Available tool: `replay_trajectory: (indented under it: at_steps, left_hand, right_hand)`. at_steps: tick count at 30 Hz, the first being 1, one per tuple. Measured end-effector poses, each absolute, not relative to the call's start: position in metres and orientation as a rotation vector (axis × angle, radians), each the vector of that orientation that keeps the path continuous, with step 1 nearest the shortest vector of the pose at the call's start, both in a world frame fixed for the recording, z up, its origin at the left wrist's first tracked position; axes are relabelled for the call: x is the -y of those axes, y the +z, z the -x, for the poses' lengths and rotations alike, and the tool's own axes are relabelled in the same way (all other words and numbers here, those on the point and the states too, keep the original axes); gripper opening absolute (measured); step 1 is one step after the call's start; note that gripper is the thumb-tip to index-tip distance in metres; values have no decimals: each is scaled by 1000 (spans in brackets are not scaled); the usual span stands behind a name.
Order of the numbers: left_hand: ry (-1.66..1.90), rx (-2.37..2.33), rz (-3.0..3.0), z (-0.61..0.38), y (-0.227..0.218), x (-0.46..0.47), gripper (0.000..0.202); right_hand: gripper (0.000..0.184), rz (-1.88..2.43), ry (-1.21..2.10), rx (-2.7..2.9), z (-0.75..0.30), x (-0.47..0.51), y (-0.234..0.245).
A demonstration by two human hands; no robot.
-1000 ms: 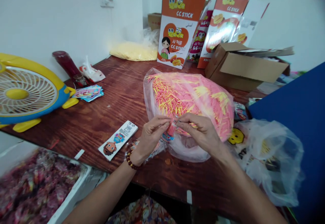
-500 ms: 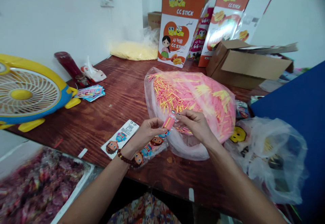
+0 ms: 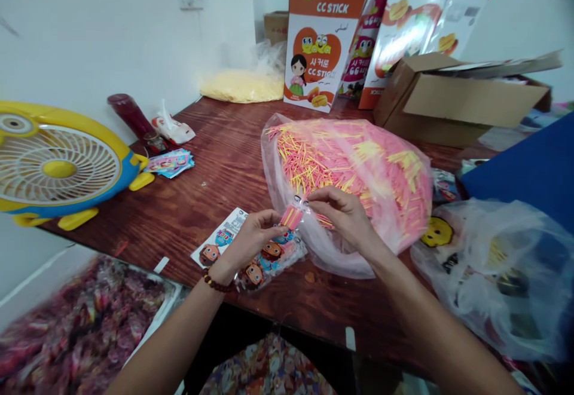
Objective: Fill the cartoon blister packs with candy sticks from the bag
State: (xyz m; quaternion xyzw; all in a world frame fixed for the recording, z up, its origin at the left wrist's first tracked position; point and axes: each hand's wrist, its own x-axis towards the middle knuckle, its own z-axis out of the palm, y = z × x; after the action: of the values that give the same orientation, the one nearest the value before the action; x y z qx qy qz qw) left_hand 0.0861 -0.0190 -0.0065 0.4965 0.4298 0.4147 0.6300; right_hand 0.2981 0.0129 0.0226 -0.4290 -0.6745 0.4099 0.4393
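The packet has been exposed more since a second ago, presumably easing work on its top; it is pinched between nearly closed fingers of left hand and right hand.

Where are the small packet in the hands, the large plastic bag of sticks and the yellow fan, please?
Small packet [image 3: 292, 217]: head view, on its striped middle.
Large plastic bag [image 3: 341, 263]: head view, on its loose front edge.
Yellow fan [image 3: 60, 169]: head view, on its round hub.
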Motion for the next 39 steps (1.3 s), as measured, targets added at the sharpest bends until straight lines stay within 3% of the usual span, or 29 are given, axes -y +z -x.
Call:
replay_trajectory:
  at_steps: [5,11,17,25,39]
  left_hand:
    - [938,-1020,-1180,-82,-6,22,20]
    - [961,-1036,-1253,-80,-10,23,18]
    - [941,-1030,-1350,-81,-4,26,16]
    - [900,-1030,-1354,-82,-7,29,15]
    - [869,-1023,-1367,-80,-14,28,12]
  right_hand:
    - [16,1012,832,1940,-302,-15,40]
    - [12,996,815,2000,-300,-12,47]
    - [26,1066,961,1951,-299,-16,43]
    - [13,993,1312,2024,-302,-28,49]
    - [15,871,1105,2092,-295,-28,25]
